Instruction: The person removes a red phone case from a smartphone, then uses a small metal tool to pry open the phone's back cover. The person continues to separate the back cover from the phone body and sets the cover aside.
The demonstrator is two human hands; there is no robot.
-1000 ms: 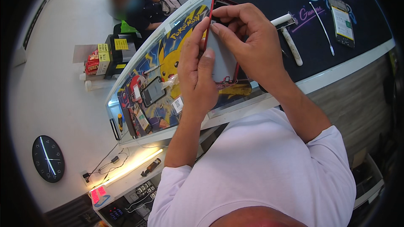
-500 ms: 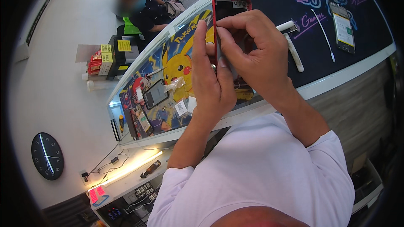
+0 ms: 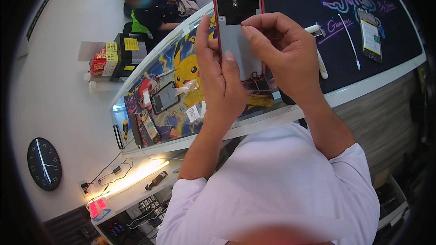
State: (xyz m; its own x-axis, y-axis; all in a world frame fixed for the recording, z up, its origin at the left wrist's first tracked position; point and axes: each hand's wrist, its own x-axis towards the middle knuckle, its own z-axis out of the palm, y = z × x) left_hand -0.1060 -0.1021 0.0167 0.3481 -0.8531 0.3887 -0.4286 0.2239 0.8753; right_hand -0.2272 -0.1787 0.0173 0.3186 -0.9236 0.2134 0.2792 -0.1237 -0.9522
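Observation:
A red-rimmed phone back cover [image 3: 236,45] stands upright in my left hand [image 3: 222,79], its grey and black inside facing me. The left thumb lies over the lower left of the cover, and the fingers reach behind its left edge. Thumb and forefinger of my right hand [image 3: 288,50] are pinched together over the cover's right half; I cannot make out what is between them. At the right, on a black mat, lies an opened phone body [image 3: 371,36] with its battery showing. Beside it is a thin white stick [image 3: 349,41].
Left on the colourful cartoon mat [image 3: 186,70] lie a phone frame [image 3: 166,98], another opened phone [image 3: 150,126], clear plastic [image 3: 188,88] and a white label [image 3: 193,113]. A white-handled tool [image 3: 322,66] is partly behind my right hand. A person [image 3: 152,11] sits across the counter.
The back cover has turned from nearly edge-on so its inside faces me, and shifted a little left. My right hand's pinch has moved from the left edge toward the right half.

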